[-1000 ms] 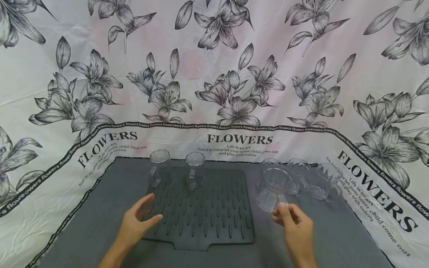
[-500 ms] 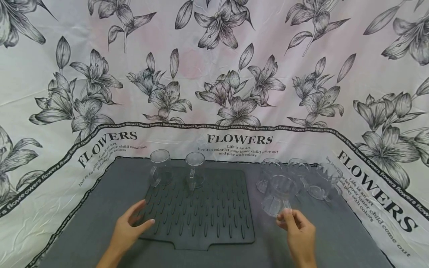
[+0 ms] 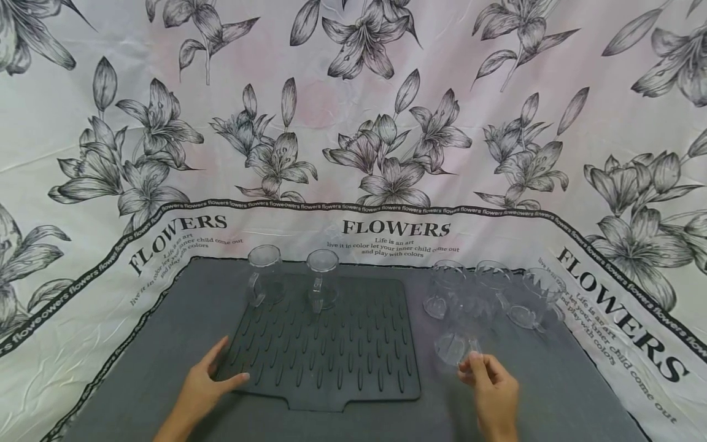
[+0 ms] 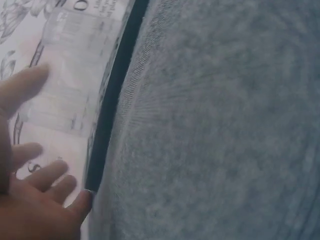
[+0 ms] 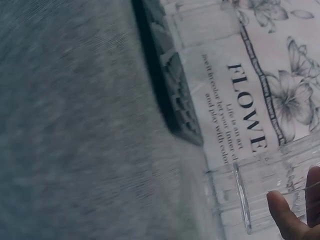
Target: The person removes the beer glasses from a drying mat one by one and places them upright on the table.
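Note:
My right hand (image 3: 490,387) pinches the handle of a clear mug (image 3: 451,348) to the right of the dark ridged drying mat (image 3: 381,362). In the right wrist view, thumb and finger lie at the side of that mug (image 5: 257,195). At the mat's left front edge is my left hand (image 3: 201,387), its thumb and fingers spread apart with nothing between them. The left wrist view shows its fingers (image 4: 42,175) beside the mat's dark edge (image 4: 112,100). Two clear mugs, the left one (image 3: 265,276) and the right one (image 3: 323,279), stand on the mat's back part.
More clear mugs stand in a group at the back right, among them a left one (image 3: 448,279), a middle one (image 3: 493,276) and a right one (image 3: 538,298). A flower-printed cloth (image 3: 386,153) hangs behind the grey tabletop (image 3: 166,344).
My right hand has drawn the mug toward the front, away from the group at the back right. My left hand has shifted left and slightly nearer along the mat.

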Tool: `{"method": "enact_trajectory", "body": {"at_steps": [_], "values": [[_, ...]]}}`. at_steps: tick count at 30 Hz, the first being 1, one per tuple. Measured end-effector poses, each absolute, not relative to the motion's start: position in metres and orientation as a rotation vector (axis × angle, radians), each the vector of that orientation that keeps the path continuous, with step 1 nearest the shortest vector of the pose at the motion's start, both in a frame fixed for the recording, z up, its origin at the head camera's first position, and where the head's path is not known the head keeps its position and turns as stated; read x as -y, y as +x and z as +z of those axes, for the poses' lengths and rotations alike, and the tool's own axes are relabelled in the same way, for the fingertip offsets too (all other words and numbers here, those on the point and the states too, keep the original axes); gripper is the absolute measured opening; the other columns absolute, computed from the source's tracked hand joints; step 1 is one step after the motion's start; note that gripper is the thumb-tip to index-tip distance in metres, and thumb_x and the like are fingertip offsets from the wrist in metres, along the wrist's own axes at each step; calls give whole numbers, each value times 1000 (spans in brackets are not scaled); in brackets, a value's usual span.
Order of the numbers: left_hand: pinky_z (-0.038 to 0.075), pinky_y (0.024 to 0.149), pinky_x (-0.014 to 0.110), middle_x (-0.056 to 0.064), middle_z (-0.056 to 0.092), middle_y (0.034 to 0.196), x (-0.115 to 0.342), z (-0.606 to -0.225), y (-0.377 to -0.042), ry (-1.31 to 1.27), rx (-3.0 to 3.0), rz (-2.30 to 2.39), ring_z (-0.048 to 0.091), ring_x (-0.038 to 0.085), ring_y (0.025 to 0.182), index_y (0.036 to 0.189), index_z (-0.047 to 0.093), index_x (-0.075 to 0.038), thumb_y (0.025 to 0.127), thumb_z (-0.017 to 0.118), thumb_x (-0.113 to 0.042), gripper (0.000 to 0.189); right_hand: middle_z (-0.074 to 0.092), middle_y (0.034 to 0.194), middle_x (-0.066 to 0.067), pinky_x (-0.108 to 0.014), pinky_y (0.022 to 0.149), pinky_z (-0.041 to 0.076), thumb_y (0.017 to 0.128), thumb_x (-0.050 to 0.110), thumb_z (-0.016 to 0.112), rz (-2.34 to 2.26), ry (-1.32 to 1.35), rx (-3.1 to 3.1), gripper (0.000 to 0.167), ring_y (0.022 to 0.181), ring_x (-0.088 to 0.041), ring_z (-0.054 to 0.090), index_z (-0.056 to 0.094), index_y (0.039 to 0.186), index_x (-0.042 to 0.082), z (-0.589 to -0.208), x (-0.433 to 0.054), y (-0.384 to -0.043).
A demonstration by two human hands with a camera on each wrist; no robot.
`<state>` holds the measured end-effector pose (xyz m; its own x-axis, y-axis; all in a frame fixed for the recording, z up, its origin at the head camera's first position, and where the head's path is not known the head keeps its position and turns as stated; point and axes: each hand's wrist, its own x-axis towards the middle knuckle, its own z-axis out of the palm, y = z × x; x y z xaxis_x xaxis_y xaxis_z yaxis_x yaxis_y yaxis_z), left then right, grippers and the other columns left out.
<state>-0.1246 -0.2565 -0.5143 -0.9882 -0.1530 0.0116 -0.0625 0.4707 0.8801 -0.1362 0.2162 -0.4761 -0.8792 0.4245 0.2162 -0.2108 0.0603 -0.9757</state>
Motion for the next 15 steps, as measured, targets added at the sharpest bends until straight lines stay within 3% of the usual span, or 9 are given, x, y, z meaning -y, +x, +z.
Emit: {"method": "enact_trajectory", "body": {"at_steps": [5, 15], "values": [[24, 106, 61, 32, 21, 151, 263, -521, -126, 219, 2830, -1435, 21, 50, 136, 152, 18, 3, 76, 83, -38, 108, 63, 76, -16, -27, 66, 57, 98, 11, 58, 1874, -223, 1910, 31, 72, -18, 65, 60, 82, -15, -485, -219, -138], [28, 102, 64, 36, 23, 148, 263, -525, -127, 172, 2961, -1249, 24, 53, 133, 150, 18, 8, 72, 84, -43, 114, 63, 72, -15, -28, 62, 57, 97, 6, 59, 1942, -202, 1827, 30, 68, -16, 64, 57, 80, -18, -498, -218, -142]]}}
